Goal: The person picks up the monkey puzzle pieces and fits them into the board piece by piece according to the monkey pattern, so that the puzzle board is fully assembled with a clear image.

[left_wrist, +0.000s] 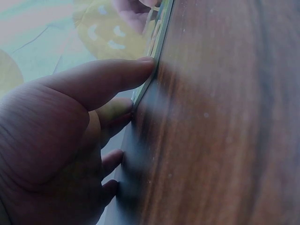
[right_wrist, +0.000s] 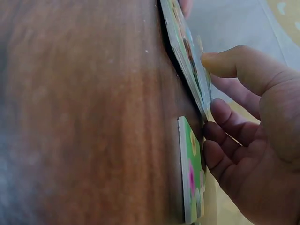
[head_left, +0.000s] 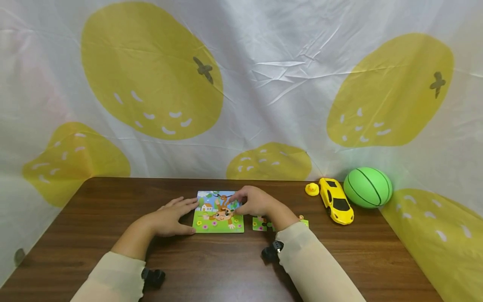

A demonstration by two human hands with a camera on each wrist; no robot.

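A jigsaw puzzle board (head_left: 219, 226) with a monkey, a small house and flowers lies flat on the table. My left hand (head_left: 171, 218) rests at its left edge, with thumb and fingers spread nearly straight and touching the border; the left wrist view shows the thumb (left_wrist: 126, 75) against that edge. Over the board's upper right part, my right hand (head_left: 254, 203) has bent fingers. In the right wrist view, its thumb (right_wrist: 225, 63) presses a thin puzzle piece (right_wrist: 208, 86) at the board's surface; the index finger is mostly hidden. Loose puzzle pieces (head_left: 259, 223) lie right of the board.
At the back right of the brown table (head_left: 211, 264) stand a yellow rubber duck (head_left: 312, 189), a yellow toy car (head_left: 336, 202) and a green ball (head_left: 367, 187). Another loose piece (head_left: 305, 221) shows beyond my right wrist. A fruit-patterned cloth (head_left: 264, 105) hangs behind the table.
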